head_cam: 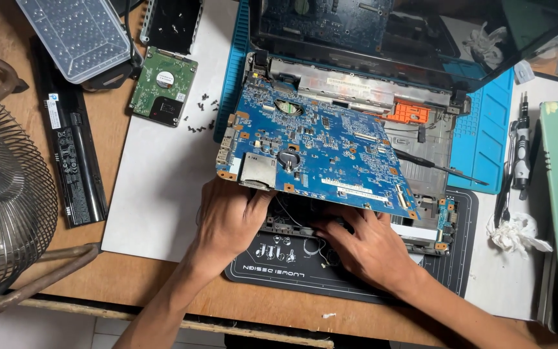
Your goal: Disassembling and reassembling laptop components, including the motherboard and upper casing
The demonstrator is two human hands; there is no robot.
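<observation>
- The left hand (227,216) holds the near edge of the big blue board (314,155). Its fingers (256,200) curl up and pinch that edge, so the board is tipped up.
- The right hand (369,245) reaches under the near side of the board. Its fingers (334,223) are spread a little and press down on the dark laptop base (421,145).
- A black mat (279,265) lies under both hands on the wooden surface (130,284).
- A crumpled white tissue (515,232) lies to the right, near a screwdriver (521,145).
- To the left lie a long black battery (72,161) and a round wire fan (4,187).
- Farther back sit a green hard drive (163,85), tiny black screws (201,113) and a clear plastic box (75,32).
- A blue mat (482,129) lies under the laptop.
</observation>
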